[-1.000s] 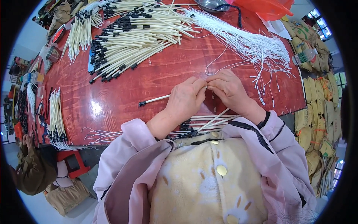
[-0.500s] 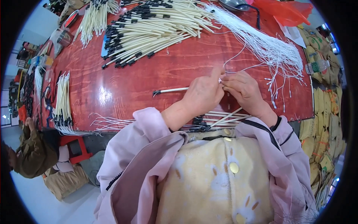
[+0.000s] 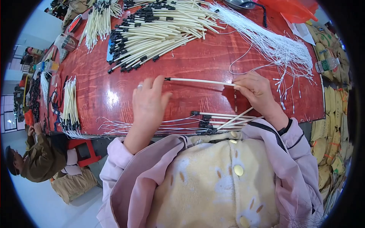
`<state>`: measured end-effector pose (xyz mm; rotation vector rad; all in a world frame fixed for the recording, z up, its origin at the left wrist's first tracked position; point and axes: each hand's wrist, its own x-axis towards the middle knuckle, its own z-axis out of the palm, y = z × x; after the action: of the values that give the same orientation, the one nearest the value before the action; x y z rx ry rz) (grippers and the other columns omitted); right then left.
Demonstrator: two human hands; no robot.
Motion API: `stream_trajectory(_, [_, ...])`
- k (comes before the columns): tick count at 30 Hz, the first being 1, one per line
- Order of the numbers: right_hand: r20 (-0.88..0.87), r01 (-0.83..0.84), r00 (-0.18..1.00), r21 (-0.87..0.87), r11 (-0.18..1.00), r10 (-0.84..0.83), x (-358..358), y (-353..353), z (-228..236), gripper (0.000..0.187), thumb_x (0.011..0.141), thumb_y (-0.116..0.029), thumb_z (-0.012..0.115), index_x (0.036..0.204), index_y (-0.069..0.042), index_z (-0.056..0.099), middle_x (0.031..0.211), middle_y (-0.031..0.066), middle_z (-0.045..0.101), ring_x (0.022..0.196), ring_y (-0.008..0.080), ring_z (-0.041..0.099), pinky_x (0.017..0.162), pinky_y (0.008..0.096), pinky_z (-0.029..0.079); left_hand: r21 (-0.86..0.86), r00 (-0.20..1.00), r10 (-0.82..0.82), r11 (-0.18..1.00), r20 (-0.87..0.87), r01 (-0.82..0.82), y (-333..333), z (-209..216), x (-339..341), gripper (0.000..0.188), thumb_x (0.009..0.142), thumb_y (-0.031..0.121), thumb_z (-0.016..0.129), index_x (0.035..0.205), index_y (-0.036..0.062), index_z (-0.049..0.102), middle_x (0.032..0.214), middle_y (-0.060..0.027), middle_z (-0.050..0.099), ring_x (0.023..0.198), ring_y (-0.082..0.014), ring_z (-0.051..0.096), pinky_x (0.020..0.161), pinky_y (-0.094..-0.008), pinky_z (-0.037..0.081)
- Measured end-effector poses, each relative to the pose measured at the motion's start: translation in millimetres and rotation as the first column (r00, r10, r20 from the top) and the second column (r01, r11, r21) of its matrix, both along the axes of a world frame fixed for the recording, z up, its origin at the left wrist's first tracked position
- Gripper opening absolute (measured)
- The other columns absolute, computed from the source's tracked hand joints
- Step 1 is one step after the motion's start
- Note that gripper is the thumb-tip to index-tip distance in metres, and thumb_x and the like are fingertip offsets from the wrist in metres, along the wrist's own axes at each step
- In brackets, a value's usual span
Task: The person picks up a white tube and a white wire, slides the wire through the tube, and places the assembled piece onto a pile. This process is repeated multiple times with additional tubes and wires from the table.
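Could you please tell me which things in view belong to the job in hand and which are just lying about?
Apparently part of the job: the pale rod in the right hand; the rod pile; the near-edge rods; the white cords.

Seemingly just lying about: the metal bowl; the red bag; the bottle.

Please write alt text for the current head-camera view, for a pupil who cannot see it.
A person's right hand pinches one end of a pale stick over a red table, the open left hand near the stick's black end. Farther back lie a heap of similar sticks and, to its right, white cords.
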<state>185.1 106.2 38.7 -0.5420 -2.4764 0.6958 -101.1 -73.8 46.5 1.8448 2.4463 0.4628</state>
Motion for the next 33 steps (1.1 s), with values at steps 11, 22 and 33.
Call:
stream_trajectory(11, [-0.049, -0.074, 0.996, -0.053, 0.996, 0.071, 2.9, -4.6, 8.4, 0.009, 0.085, -0.005, 0.074, 0.091, 0.001, 0.074, 0.093, 0.0112, 0.076, 0.082, 0.0261, 0.070, 0.074, 0.0349, 0.055, 0.228, 0.985, 0.021, 0.972, 0.171, -0.060, -2.6, -15.6, -0.8, 0.017, 0.090, 0.012, 0.072, 0.104, 0.0036, 0.065, 0.088, -0.0180, 0.065, 0.081, -0.0400, 0.066, 0.068, -0.0469, 0.052])
stream_trajectory(22, [0.064, -0.102, 0.993, 0.117, 0.988, 0.095, 34.4, 7.3, 8.5, 0.008, 0.082, -0.008, 0.076, 0.090, -0.006, 0.075, 0.104, 0.0051, 0.074, 0.093, 0.0263, 0.062, 0.084, 0.0382, 0.048, 0.243, 0.959, 0.246, 0.931, 0.140, -0.274, -37.6, -14.5, -68.5, 0.021, 0.092, 0.006, 0.061, 0.113, 0.0048, 0.062, 0.083, -0.0182, 0.065, 0.072, -0.0342, 0.065, 0.068, -0.0427, 0.052])
stream_trajectory(33, [0.296, -0.056, 0.953, -0.016, 0.998, 0.058, 111.9, 14.3, 14.3, 0.032, 0.081, -0.023, 0.079, 0.107, -0.008, 0.073, 0.119, 0.0065, 0.069, 0.106, 0.0313, 0.057, 0.096, 0.0435, 0.043, -0.179, 0.798, 0.475, 0.806, -0.371, -0.564, -148.7, -2.4, -152.6, 0.029, 0.089, 0.015, 0.066, 0.116, 0.0055, 0.067, 0.097, -0.0201, 0.070, 0.090, -0.0378, 0.069, 0.078, -0.0462, 0.053])
